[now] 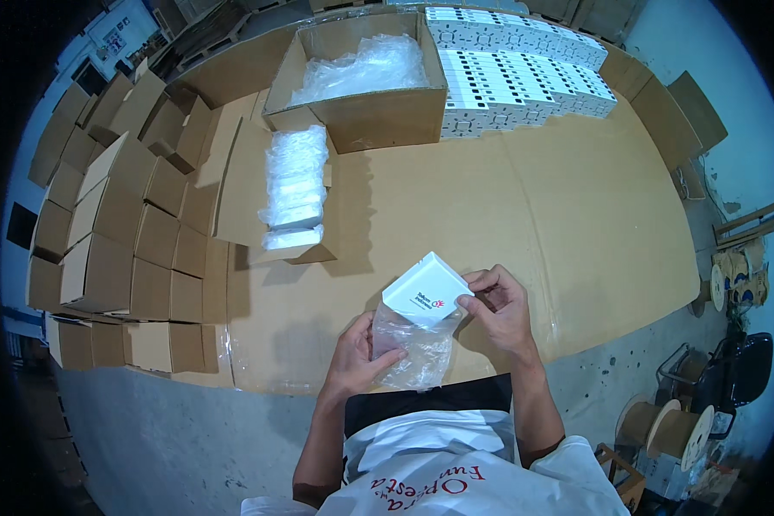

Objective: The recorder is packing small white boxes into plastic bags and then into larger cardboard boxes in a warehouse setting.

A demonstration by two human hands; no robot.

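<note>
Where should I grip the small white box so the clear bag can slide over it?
Probably hold the small white box by its upper right edge, where the right hand pinches it. Its lower corner already sits in the clear bag, whose mouth the left hand holds from the left.

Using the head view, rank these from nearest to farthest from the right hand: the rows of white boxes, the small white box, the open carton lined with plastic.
1. Small white box: touching the right hand, just to its left.
2. Open carton lined with plastic: far across the cardboard sheet, up and left.
3. Rows of white boxes: at the far edge, right of the carton; nearly as close as the carton.
</note>
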